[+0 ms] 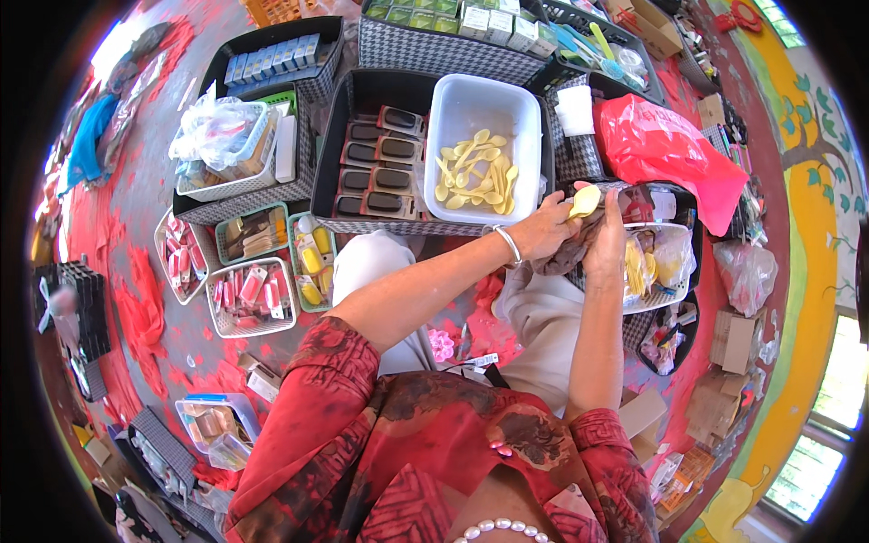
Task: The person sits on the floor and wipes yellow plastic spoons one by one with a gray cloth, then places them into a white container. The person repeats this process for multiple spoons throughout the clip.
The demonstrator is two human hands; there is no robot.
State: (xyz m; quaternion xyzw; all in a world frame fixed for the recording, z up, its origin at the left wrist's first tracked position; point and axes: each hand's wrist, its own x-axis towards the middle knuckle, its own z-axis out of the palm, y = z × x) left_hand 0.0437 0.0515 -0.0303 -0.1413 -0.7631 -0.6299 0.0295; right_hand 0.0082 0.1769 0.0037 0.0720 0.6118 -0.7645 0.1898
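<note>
In front of me, a little to the right, both hands are close together over a grey-brown cloth (563, 261). My left hand (543, 230), with a bangle at its wrist, is closed on a small yellow spoon (586, 201) whose bowl points up. Around the cloth's right side my right hand (605, 242) is closed, its thumb raised beside the spoon. The spoon's handle is hidden by the fingers and cloth. Just left of the hands, a white plastic tub (441, 95) holds a loose pile of yellow spoons (477, 170).
The tub sits in a black basket (330, 118) beside packaged dark brushes (391, 147). Small baskets of pink-packaged items (253, 291) stand at left. By my right wrist is a white basket (665, 297) with bagged yellow items. A red plastic bag (670, 149) lies at far right.
</note>
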